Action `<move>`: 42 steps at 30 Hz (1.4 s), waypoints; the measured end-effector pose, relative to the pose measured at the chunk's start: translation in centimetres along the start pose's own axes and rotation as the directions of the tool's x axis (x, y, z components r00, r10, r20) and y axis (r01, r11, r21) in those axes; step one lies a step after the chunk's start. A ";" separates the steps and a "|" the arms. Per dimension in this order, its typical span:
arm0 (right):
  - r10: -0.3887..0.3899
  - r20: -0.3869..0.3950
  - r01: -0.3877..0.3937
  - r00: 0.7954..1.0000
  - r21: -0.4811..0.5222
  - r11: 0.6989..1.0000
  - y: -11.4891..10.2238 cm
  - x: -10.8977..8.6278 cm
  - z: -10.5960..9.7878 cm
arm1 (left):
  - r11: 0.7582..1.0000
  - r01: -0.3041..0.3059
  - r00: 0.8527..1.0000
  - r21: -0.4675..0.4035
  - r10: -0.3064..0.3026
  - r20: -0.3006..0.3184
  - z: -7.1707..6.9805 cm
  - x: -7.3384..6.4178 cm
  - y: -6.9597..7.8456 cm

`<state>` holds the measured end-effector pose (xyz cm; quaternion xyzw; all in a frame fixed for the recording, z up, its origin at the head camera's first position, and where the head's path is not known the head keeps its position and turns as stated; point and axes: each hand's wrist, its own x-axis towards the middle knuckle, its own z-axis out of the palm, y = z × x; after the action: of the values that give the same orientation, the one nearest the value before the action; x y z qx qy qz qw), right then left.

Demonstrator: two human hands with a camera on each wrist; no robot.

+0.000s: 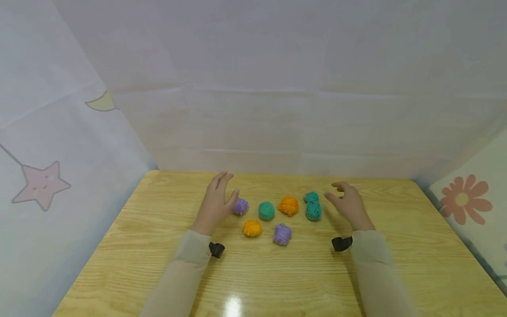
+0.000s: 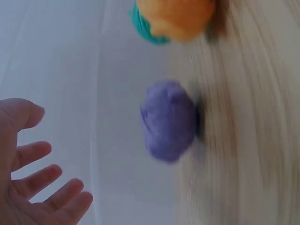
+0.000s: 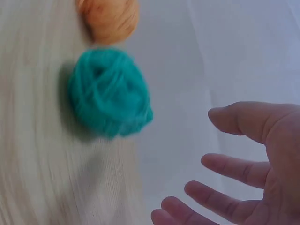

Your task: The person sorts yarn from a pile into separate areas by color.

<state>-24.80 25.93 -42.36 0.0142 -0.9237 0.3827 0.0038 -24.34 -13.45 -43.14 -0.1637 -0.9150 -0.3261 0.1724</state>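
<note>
Several small balls of yarn lie loosely grouped on the wooden table. My left hand (image 1: 214, 204) hovers beside the back-left purple yarn ball (image 1: 240, 206), fingers spread and holding nothing. In the left wrist view that purple ball (image 2: 168, 121) sits apart from the fingers. On the other side, my right hand (image 1: 350, 205) is held in the air right of a long teal yarn bundle (image 1: 313, 207), its fingers loosely bent around nothing. Between them are a round green ball (image 1: 266, 211), an orange ball (image 1: 288, 206), a front orange ball (image 1: 252, 228) and a front purple ball (image 1: 282, 234).
The wooden table (image 1: 301, 277) ends at a pale cloth backdrop (image 1: 253, 127) behind and at both sides. A black wrist camera (image 1: 216, 249) is strapped at the left cuff, another wrist camera (image 1: 342, 243) at the right.
</note>
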 end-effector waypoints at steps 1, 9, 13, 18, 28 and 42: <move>0.019 0.006 -0.019 1.000 0.033 0.999 -0.2 0.0 0.2 | 1.000 -0.009 1.000 -0.015 0.010 0.004 0.3 0.0 0.5; 0.167 0.051 -0.174 0.985 0.177 0.969 -1.2 -0.3 2.3 | 0.973 0.057 0.992 -0.224 -0.030 0.122 2.7 0.2 3.6; 0.191 0.072 -0.201 0.979 0.176 0.964 -1.3 -0.1 3.5 | 0.942 0.163 0.971 -0.293 -0.101 0.215 3.6 0.4 4.2; 0.192 0.077 -0.201 0.978 0.142 0.969 -1.1 0.2 4.3 | 0.946 0.181 0.955 -0.269 -0.104 0.277 4.7 0.3 4.5; 0.200 0.093 -0.204 0.975 0.029 0.979 -1.2 0.1 4.9 | 0.969 0.188 0.922 -0.164 -0.116 0.369 5.9 -0.1 4.6; 0.195 0.078 -0.195 0.978 -0.020 0.981 -1.3 0.4 5.2 | 0.996 0.090 0.919 0.001 -0.084 0.385 6.4 -0.3 4.8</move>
<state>-25.12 21.35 -45.12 -0.0612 -0.9224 0.3748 -0.0703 -23.39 -5.80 -45.29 -0.1851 -0.9345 -0.3028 -0.0266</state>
